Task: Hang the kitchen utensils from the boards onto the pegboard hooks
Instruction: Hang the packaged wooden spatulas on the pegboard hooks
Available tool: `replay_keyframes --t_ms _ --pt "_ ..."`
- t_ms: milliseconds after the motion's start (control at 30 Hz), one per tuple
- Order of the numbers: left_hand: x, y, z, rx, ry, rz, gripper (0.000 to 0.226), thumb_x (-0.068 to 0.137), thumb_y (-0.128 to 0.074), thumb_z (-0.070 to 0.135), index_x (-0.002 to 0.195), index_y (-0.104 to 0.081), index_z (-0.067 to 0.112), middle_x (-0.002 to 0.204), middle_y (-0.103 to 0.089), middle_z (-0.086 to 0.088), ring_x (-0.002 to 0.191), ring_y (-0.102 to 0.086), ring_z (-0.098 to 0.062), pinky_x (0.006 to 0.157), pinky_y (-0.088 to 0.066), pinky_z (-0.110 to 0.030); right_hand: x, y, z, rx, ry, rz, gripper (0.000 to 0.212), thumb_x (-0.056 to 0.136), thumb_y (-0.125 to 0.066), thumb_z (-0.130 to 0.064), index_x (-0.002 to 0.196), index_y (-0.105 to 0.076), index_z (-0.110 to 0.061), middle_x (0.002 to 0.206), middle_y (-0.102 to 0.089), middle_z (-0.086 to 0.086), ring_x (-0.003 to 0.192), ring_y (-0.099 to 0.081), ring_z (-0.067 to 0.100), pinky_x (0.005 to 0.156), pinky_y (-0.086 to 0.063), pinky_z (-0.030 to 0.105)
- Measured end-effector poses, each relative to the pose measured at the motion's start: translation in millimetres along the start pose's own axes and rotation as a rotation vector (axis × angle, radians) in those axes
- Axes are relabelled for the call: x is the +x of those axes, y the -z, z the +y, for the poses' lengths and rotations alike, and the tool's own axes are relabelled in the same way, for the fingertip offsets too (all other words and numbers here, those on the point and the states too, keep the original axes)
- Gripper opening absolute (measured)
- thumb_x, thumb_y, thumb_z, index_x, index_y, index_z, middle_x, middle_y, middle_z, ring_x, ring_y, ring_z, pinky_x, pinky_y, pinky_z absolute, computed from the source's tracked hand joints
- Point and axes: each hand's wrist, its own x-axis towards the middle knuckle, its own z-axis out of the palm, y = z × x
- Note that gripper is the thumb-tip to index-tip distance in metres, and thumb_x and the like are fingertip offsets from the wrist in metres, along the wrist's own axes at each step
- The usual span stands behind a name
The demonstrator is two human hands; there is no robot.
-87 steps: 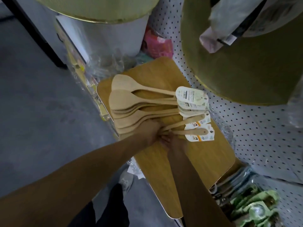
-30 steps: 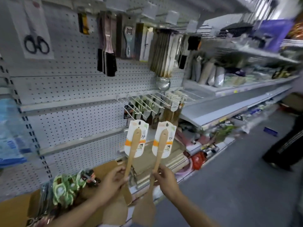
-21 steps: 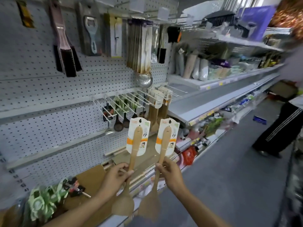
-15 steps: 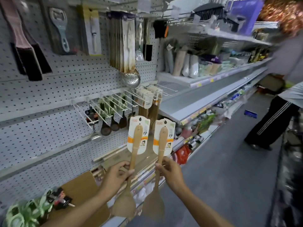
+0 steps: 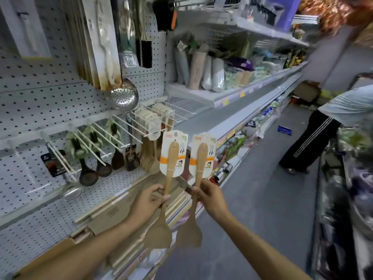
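Observation:
My left hand [image 5: 148, 202] grips the handle of a wooden spatula [image 5: 159, 233] held upright, blade down, its white-and-orange label card [image 5: 174, 152] at the top. My right hand [image 5: 210, 196] grips a second wooden spatula [image 5: 190, 233] the same way, with its own card [image 5: 202, 155]. Both cards sit just right of and below the row of white pegboard hooks [image 5: 121, 130]. One hook carries a bunch of wooden utensils [image 5: 150, 156] with cards. The white pegboard [image 5: 40, 102] fills the left side.
Dark ladles [image 5: 87, 174] and spatulas hang from the left hooks, a steel skimmer [image 5: 123, 97] above them. Wooden boards [image 5: 113, 209] lie on the low shelf. Grey shelves [image 5: 232, 114] run to the right. A person in striped black trousers [image 5: 308, 142] stands in the aisle.
I picked the two spatulas off the board, raised them upright, and moved along the shelf. The hook row now sits closer, just left of the cards.

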Motion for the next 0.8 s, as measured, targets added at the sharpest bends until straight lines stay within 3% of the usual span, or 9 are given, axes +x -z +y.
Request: replay_keyframes --t_ms 133,233,300,400,467,533,600,700,800 --pt "34 -15 3 -0.02 0.0 -0.022 0.014 0.089 -0.073 0.018 0.083 -0.069 0.03 0.082 -0.069 0.0 0.076 -0.073 -0.032 0.074 -0.06 -0.056 28 16 1 0.033 -0.006 -0.007 0.02 0.1 -0.051 -0.013 0.082 -0.059 -0.016 0.073 -0.066 -0.001 0.071 -0.066 0.02 0.059 -0.051 0.025" --pt "55 -29 7 -0.066 -0.01 -0.057 0.007 0.092 -0.069 0.015 0.092 -0.068 0.022 0.091 -0.066 -0.007 0.082 -0.073 -0.034 0.079 -0.06 -0.056 51 27 10 0.063 0.0 -0.049 0.02 0.101 -0.049 -0.014 0.086 -0.061 -0.01 0.069 -0.062 -0.003 0.068 -0.062 0.021 0.063 -0.055 0.038" --pt "70 -38 8 -0.086 0.007 -0.052 0.009 0.092 -0.068 0.011 0.094 -0.068 0.019 0.094 -0.064 -0.01 0.082 -0.074 -0.033 0.079 -0.061 -0.052 70 35 19 0.106 -0.008 -0.054 0.018 0.1 -0.052 -0.012 0.091 -0.061 0.001 0.071 -0.061 0.005 0.068 -0.059 0.024 0.069 -0.052 0.051" --pt "94 -56 2 -0.052 0.031 -0.022 0.008 0.089 -0.072 0.013 0.088 -0.068 0.02 0.091 -0.069 -0.01 0.079 -0.075 -0.031 0.08 -0.059 -0.056 99 50 35 0.184 -0.033 -0.061 0.009 0.097 -0.055 -0.005 0.096 -0.058 0.004 0.073 -0.067 0.013 0.071 -0.06 0.031 0.071 -0.051 0.057" --pt "109 -69 -4 -0.003 0.05 -0.016 0.01 0.086 -0.075 0.027 0.084 -0.067 0.024 0.091 -0.072 -0.008 0.081 -0.075 -0.028 0.082 -0.058 -0.056 121 61 46 0.21 -0.029 -0.094 0.006 0.096 -0.055 -0.004 0.096 -0.058 0.001 0.076 -0.067 0.021 0.072 -0.06 0.031 0.068 -0.05 0.051" --pt "126 -81 -10 0.052 0.062 0.004 0.03 0.079 -0.074 0.048 0.087 -0.066 0.02 0.089 -0.073 -0.005 0.082 -0.074 -0.026 0.083 -0.057 -0.055 148 74 58 0.216 -0.014 -0.128 0.006 0.096 -0.056 -0.004 0.096 -0.059 0.001 0.08 -0.066 0.026 0.073 -0.063 0.028 0.069 -0.05 0.045" --pt "145 -94 -17 0.064 0.081 0.014 0.047 0.076 -0.073 0.06 0.09 -0.064 0.015 0.087 -0.073 -0.005 0.082 -0.073 -0.029 0.082 -0.057 -0.055 176 89 70 0.203 0.003 -0.172 0.008 0.096 -0.055 -0.003 0.097 -0.06 0.004 0.076 -0.071 0.012 0.072 -0.067 0.021 0.068 -0.054 0.036" --pt "168 -117 -20 0.078 0.106 0.073 0.04 0.081 -0.07 0.054 0.09 -0.064 0.016 0.085 -0.07 -0.006 0.081 -0.071 -0.029 0.081 -0.057 -0.055 220 112 90 0.182 0.015 -0.289 0.011 0.097 -0.054 -0.002 0.097 -0.06 0.007 0.07 -0.069 0.0 0.069 -0.067 0.014 0.063 -0.055 0.025" --pt "184 -136 -17 0.08 0.128 0.158 0.026 0.087 -0.069 0.044 0.093 -0.067 0.018 0.088 -0.071 -0.004 0.082 -0.073 -0.022 0.083 -0.057 -0.053 264 126 101 0.141 0.039 -0.413 0.01 0.097 -0.055 -0.005 0.093 -0.061 0.0 0.072 -0.065 0.003 0.071 -0.065 0.02 0.068 -0.055 0.033"
